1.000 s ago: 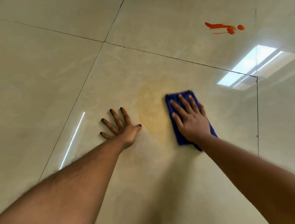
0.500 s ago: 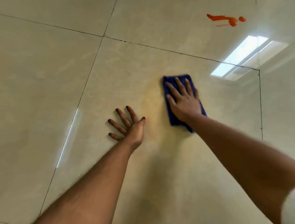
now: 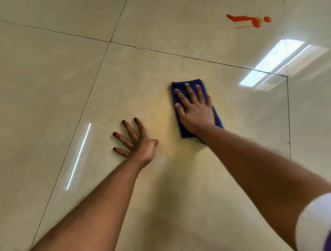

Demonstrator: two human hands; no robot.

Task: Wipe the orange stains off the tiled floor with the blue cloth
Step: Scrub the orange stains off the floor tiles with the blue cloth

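A folded blue cloth [image 3: 182,132] lies flat on the glossy beige tiled floor [image 3: 45,83], near the middle of the view. My right hand [image 3: 195,109] presses down on it, fingers spread and pointing away from me. My left hand [image 3: 137,141] rests flat on the tile to the cloth's left, fingers apart, holding nothing. Between the two hands the tile carries a faint yellowish smear [image 3: 160,121]. A bright orange stain [image 3: 251,21], a streak with blobs, sits on the far tile at the upper right, well beyond the cloth.
Dark grout lines [image 3: 109,42] cross the floor and meet at the upper centre. A bright window reflection [image 3: 272,63] glares on the tiles at the right. A thin light streak [image 3: 78,155] shows at the left.
My right hand has slid the cloth away from me and a little to the right over the smear. My left hand stays planted on the tile.
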